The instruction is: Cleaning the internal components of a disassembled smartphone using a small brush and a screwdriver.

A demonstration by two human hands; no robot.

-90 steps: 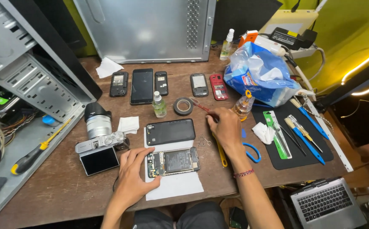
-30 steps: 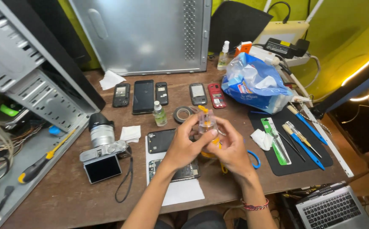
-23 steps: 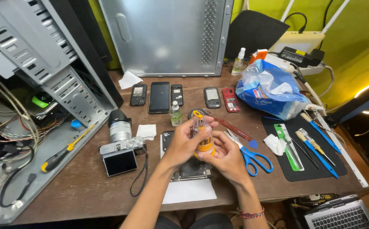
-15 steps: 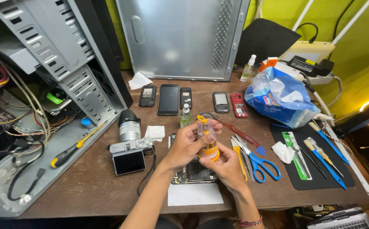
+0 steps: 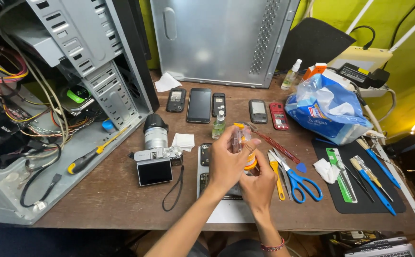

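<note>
The fingers (image 5: 240,143) of the left hand (image 5: 226,162) are curled and pinched around the upper part of a small clear bottle (image 5: 243,145) with an orange base, the thumb pressing it from the near side. The right hand (image 5: 259,183) cups the bottle from below, its fingers wrapped around the orange bottom. The bottle stands roughly upright between both hands, raised above the tabletop (image 5: 121,200).

Directly under the bottle lies an opened phone (image 5: 203,166) on a white sheet. Just right of the bottle lie a yellow tool (image 5: 277,176) and blue-handled scissors (image 5: 300,178); farther right sits a black mat (image 5: 355,204) with blue tools. Left of the bottle stands a silver camera (image 5: 155,152). Beyond the bottle a row of phones (image 5: 199,104) lies before a grey metal panel (image 5: 217,38).
</note>
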